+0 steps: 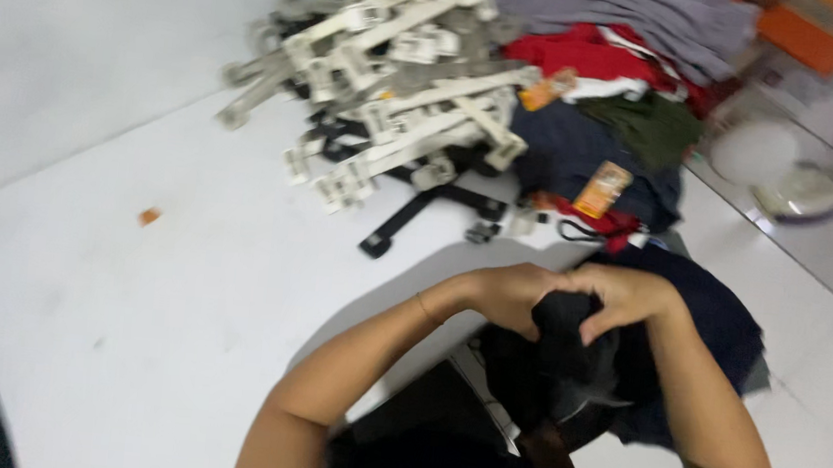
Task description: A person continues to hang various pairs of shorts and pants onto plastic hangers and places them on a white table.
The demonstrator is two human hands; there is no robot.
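A person seated on a white tiled floor [159, 302] clenches both hands together around a bunched black garment [567, 353]. The left hand [512, 295] and right hand [624, 294] meet knuckle to knuckle, thumbs pressing in, so the cloth is gathered tight between them just above the lap. Beyond the hands, toward the wall, lies a tangled heap of white and black plastic clip hangers [400, 82]. Beside it sits a pile of folded clothes [608, 110] in grey, red, green and navy, some with orange tags.
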